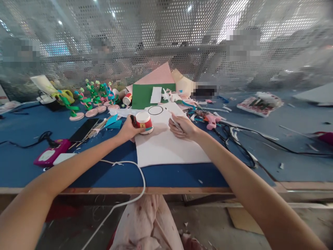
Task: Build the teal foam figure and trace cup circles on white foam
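My left hand (129,129) is closed around a red and white paper cup (144,121), near the left edge of a white sheet (170,149). A dark object, possibly a pen cap, shows by the fingers of that hand. In my right hand (182,125) is a white pen (175,119), its dark tip pointing up and left above the sheet. A black circle (155,110) is drawn on the sheet's upper part, just beyond the cup. The cup's lower left side is hidden by my fingers.
Spiral paper plants (91,100) on pink discs stand at the back left. A phone (83,130) and a purple power block (52,152) lie left. Green card (140,95) and paper scraps sit behind the sheet. A pink glue gun (212,121) with a black cable lies right.
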Tool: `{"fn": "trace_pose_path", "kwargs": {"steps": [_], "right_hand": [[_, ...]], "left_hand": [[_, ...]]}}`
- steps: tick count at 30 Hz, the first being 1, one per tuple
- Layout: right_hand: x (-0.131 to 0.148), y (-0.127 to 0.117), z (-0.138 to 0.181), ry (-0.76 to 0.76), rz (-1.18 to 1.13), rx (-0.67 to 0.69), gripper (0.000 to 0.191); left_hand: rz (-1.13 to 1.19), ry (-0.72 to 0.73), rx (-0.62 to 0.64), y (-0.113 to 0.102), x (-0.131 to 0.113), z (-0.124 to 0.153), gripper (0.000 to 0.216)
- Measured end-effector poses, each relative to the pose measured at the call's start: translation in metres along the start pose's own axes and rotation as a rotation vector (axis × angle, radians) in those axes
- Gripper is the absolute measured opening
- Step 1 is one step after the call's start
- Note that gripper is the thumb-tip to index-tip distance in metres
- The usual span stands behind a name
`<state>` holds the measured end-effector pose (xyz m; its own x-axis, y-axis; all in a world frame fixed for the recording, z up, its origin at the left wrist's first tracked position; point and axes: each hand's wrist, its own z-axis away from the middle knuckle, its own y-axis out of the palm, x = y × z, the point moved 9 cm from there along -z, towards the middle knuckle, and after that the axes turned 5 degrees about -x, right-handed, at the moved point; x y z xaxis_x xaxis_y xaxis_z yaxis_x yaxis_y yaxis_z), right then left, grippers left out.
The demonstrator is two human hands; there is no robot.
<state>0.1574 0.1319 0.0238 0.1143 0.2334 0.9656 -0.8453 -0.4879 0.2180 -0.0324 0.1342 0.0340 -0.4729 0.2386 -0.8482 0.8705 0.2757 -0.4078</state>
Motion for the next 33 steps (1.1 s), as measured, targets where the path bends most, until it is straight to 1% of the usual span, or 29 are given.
{"fn": "trace_pose_path", "kwargs": {"steps": [2,6,8,10,12,14,17,19,21,23,25,27,28,30,33], "right_hand": [[0.000,-0.001,0.000,0.001,0.004,0.003,0.053],[-0.002,-0.005,-0.001,0.001,-0.010,0.008,0.052],[-0.003,-0.007,-0.002,-0.014,-0.022,-0.011,0.051],[-0.001,-0.011,-0.004,-0.048,-0.019,-0.064,0.046],[0.005,-0.016,-0.005,-0.109,-0.001,-0.137,0.037],[0.015,-0.018,-0.004,-0.165,0.029,-0.175,0.029],[0.036,-0.019,0.001,-0.230,0.064,-0.194,0.027],[0.055,-0.025,0.006,-0.280,0.089,-0.287,0.029],[0.072,-0.030,0.008,-0.331,0.138,-0.399,0.036],[0.086,-0.028,0.004,-0.384,0.197,-0.477,0.038],[0.095,-0.024,-0.008,-0.426,0.231,-0.536,0.029],[0.095,-0.023,-0.025,-0.434,0.196,-0.599,0.018],[0.092,-0.022,-0.033,-0.437,0.157,-0.610,0.015],[0.087,-0.019,-0.048,-0.501,0.069,-0.572,0.016],[0.076,-0.011,-0.057,-0.649,-0.011,-0.418,0.027]], "left_hand": [[-0.010,-0.014,-0.026,0.000,0.002,-0.009,0.060],[0.074,0.001,-0.043,0.005,0.010,-0.020,0.060],[0.101,0.022,-0.053,0.005,0.013,-0.021,0.061],[0.113,0.045,-0.060,0.004,0.015,-0.020,0.061],[0.127,0.049,-0.046,0.006,0.016,-0.019,0.061],[0.140,0.017,-0.017,0.009,0.018,-0.019,0.062],[0.118,-0.029,0.011,0.012,0.022,-0.019,0.064],[0.096,-0.031,0.017,0.013,0.023,-0.019,0.065],[0.095,-0.024,0.024,0.014,0.023,-0.020,0.065],[0.104,-0.020,0.026,0.015,0.024,-0.020,0.064],[0.104,-0.014,0.026,0.015,0.025,-0.020,0.064],[0.104,-0.015,0.031,0.016,0.026,-0.020,0.065],[0.109,-0.019,0.035,0.017,0.027,-0.020,0.065],[0.128,-0.030,0.041,0.017,0.029,-0.021,0.065],[0.151,-0.029,0.044,0.018,0.031,-0.021,0.066]]}}
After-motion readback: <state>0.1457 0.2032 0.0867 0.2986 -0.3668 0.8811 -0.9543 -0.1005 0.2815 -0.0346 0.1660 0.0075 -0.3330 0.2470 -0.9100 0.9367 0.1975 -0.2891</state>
